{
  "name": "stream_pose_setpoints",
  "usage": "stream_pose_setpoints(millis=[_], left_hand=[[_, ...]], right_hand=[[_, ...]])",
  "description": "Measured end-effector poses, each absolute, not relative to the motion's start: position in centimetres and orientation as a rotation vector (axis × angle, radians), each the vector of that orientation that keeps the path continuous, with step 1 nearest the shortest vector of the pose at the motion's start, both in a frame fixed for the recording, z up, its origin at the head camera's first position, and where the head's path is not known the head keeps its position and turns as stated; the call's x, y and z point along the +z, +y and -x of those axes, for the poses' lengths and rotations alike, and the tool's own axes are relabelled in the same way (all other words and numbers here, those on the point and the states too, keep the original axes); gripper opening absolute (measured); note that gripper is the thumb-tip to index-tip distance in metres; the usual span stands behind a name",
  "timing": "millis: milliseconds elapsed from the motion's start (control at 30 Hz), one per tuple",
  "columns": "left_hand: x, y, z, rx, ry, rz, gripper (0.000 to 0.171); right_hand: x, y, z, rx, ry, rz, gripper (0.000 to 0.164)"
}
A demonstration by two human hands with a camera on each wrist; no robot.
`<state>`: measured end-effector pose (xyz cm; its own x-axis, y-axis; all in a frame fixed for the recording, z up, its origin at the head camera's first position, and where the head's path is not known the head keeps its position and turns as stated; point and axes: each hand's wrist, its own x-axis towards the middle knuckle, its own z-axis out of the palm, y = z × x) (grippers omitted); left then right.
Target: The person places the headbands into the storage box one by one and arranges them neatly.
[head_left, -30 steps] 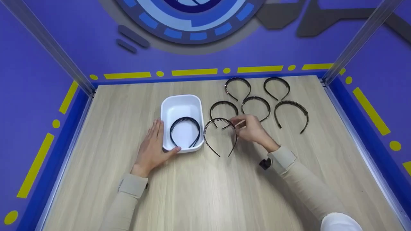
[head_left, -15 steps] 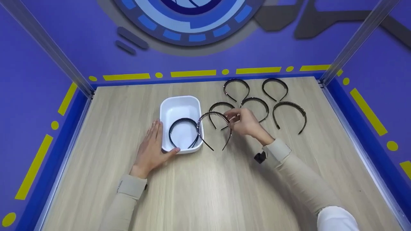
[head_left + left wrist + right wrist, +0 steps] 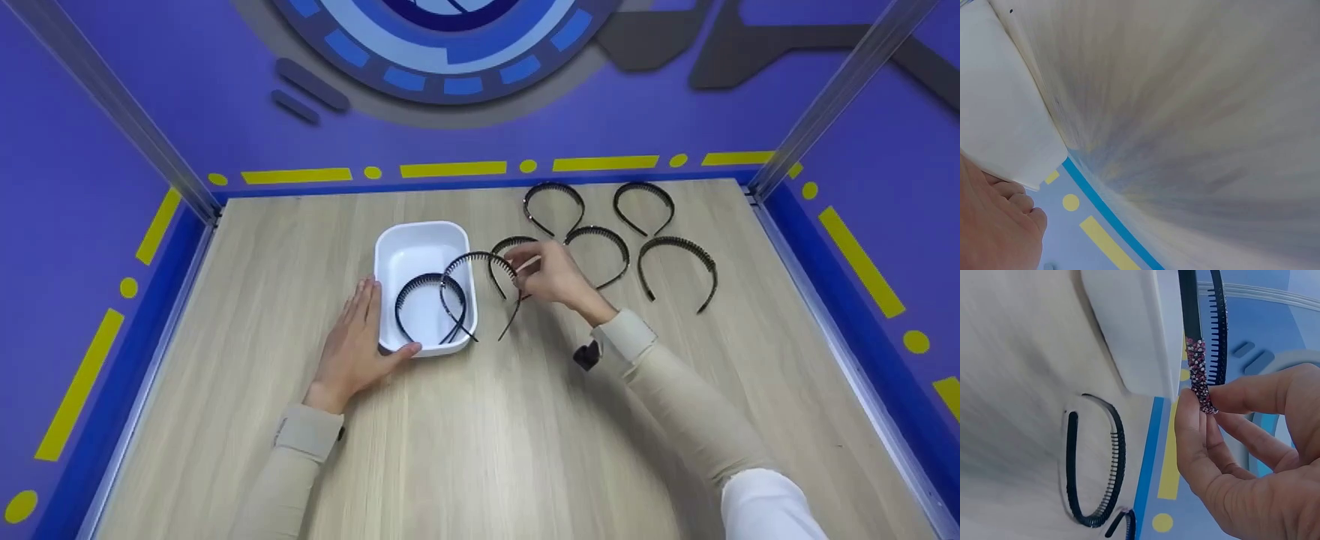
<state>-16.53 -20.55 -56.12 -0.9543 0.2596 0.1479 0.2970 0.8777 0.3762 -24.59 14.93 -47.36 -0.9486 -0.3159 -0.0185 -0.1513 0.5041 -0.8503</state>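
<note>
A white plastic box (image 3: pixel 388 251) stands on the table with a black toothed headband (image 3: pixel 430 277) lying in its near half. My left hand (image 3: pixel 356 341) lies along the box's left wall, fingers straight, thumb at the near rim. My right hand (image 3: pixel 559 277) pinches a second headband (image 3: pixel 480 255) between thumb and fingertips. This headband is raised, its left half over the box's right rim and its ends pointing toward me. In the right wrist view, pink and silver glitter stones (image 3: pixel 1199 363) cover its side beside the fingertips.
Several more dark toothed headbands lie right of the box: one (image 3: pixel 511 241) partly behind my right hand, one (image 3: pixel 621 247) beyond it, others (image 3: pixel 679 241) farther right and at the back. Blue printed walls (image 3: pixel 480 142) enclose the wooden table (image 3: pixel 480 450) at the back and both sides.
My right hand has carried the glittered headband left and slightly away from me, from beside the box to partly over its right rim. The left hand has stayed at the box.
</note>
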Motion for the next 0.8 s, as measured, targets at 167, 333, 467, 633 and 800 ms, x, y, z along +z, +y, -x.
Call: stream_pose_setpoints(millis=[167,333,467,633,800], left_hand=[[-56.1,-20.6,16.6,-0.606,-2.97,0.44,0.127],[-56.0,-20.6,16.5,-0.606,-2.959,0.448,0.126],[-56.0,-20.7,16.5,-0.607,-2.966,0.441,0.127],[-56.0,-20.6,16.6,-0.61,-2.97,0.437,0.127],[-56.0,-20.6,16.5,-0.607,-2.953,0.447,0.128]], right_hand=[[-47.2,13.6,25.1,-1.435,2.572,0.378,0.042],[-47.1,12.1,25.6,-1.387,2.633,0.39,0.041],[-47.0,10.7,25.9,-1.355,2.653,0.384,0.041],[-47.4,9.3,26.2,-1.307,2.703,0.394,0.04],[-48.0,8.2,26.3,-1.336,2.649,0.405,0.038]])
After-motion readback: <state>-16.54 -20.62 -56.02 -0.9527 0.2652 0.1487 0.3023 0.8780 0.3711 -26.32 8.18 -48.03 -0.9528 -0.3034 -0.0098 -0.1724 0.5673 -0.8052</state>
